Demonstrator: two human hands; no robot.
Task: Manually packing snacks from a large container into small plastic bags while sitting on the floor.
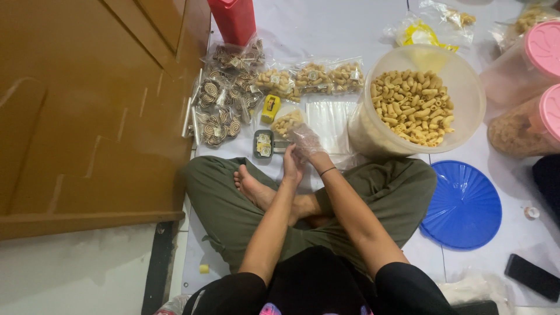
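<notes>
I sit cross-legged on the floor. My right hand (304,140), in a clear plastic glove, grips the near end of a small clear bag of curled snacks (287,122) lying on the floor. My left hand (292,165) is just below it, fingers pointing up against the right wrist; I cannot tell whether it holds anything. A big clear tub of the same yellow curled snacks (466,79) stands open to the right. A stack of empty clear bags (328,119) lies between the tub and the small bag.
Filled snack bags (312,77) and bags of spiral snacks (220,108) lie at the back. A yellow tool (270,108), a small tray of labels (263,144), a blue lid (464,205), pink-lidded jars (545,49), a red container (233,18), a phone (532,277). Wooden door (87,111) on the left.
</notes>
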